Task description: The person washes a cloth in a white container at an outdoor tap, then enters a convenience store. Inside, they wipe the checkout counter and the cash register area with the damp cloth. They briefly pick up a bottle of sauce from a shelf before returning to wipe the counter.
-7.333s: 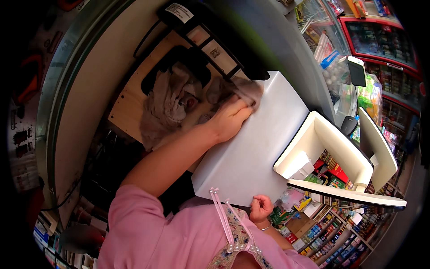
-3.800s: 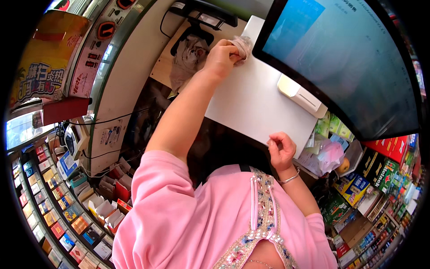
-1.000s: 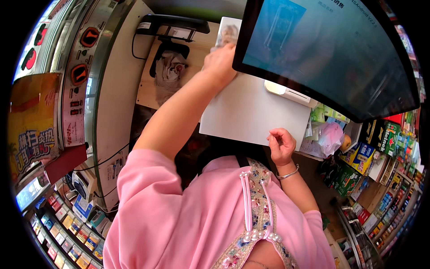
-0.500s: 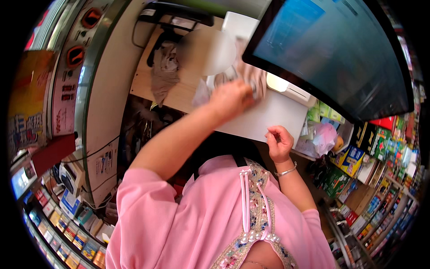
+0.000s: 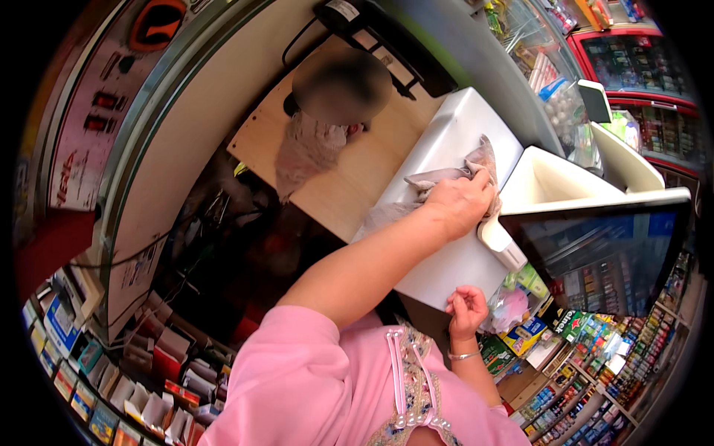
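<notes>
My left hand (image 5: 462,204) is stretched out over a white countertop (image 5: 446,137) and is shut on a crumpled grey-beige cloth (image 5: 439,180), pressing it onto the surface beside the white foot (image 5: 504,253) of a dark screen (image 5: 602,253). My right hand (image 5: 466,307), with a thin bracelet at the wrist, has its fingers curled loosely at the near edge of the white countertop and holds nothing. Both arms come out of a pink top.
A wooden board (image 5: 364,167) lies left of the white countertop with a second rag (image 5: 306,147) on it. A black device (image 5: 372,37) sits at the back. Shelves of small packets (image 5: 595,372) fill the lower right and the lower left.
My left hand has carried the cloth from the far end of the white countertop back toward the screen's foot. My right hand has stayed at the near edge. The view has swung.
</notes>
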Demonstrator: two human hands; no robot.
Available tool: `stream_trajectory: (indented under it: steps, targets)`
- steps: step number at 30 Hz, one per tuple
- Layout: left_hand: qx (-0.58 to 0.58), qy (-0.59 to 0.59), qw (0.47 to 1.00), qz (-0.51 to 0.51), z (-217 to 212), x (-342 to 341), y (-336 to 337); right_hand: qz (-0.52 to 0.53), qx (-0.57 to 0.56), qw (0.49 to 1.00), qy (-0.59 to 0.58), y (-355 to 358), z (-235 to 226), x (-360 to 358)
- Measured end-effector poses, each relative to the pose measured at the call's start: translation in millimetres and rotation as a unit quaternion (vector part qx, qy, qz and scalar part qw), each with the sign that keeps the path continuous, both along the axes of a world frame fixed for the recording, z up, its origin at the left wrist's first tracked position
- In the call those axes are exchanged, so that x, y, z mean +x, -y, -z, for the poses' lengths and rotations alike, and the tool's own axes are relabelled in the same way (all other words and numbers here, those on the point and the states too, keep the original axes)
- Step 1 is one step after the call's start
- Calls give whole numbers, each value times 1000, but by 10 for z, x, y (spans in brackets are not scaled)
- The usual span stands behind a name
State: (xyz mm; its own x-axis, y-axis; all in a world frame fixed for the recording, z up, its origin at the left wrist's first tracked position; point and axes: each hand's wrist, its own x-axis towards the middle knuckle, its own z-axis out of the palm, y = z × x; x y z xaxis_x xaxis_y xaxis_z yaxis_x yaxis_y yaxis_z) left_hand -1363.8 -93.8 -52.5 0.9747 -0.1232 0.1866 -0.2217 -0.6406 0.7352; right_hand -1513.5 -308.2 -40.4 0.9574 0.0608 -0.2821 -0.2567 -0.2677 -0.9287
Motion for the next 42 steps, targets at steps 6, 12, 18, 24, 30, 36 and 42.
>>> stream_trajectory:
  steps: [6,12,18,24,30,36,42]
  targets:
    - [-4,-49,999,23,-13,744,8,44,-39,998,6,-82,41,7]
    - [4,-49,999,11,-31,1314,63,81,-54,995,14,-162,53,-32]
    - [4,-20,1000,2,57,1420,112,62,-88,993,49,-188,69,-29]
    - [35,33,998,35,127,1156,105,67,-65,994,62,-157,91,-24]
    - [4,-36,996,85,70,370,5,45,-18,996,78,-72,125,-48]
    - [32,22,994,103,-2,-791,39,12,54,994,90,31,133,-70]
    - [31,28,999,23,-159,-1369,285,-52,151,980,118,154,-175,-201]
